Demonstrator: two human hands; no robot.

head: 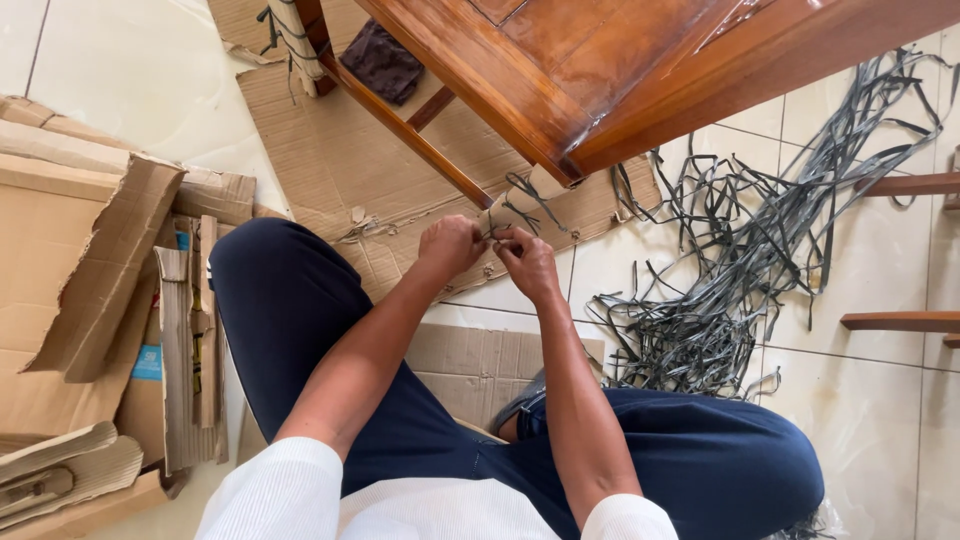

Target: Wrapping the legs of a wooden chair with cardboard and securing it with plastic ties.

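Observation:
I sit on the floor with my legs spread, in dark blue trousers. My left hand (450, 246) and my right hand (527, 262) meet just below the corner of a glossy brown wooden table (560, 70). Both pinch a thin dark strap (520, 205) that runs around a cardboard-wrapped table leg (510, 205). The fingers of both hands are closed on the strap. The strap ends trail off toward the right.
A big tangle of grey plastic straps (740, 270) lies on the tiled floor at the right. Flat cardboard (330, 150) lies under the table. Torn cardboard pieces (90, 280) pile up at the left. Wooden rails (900, 320) jut in from the right edge.

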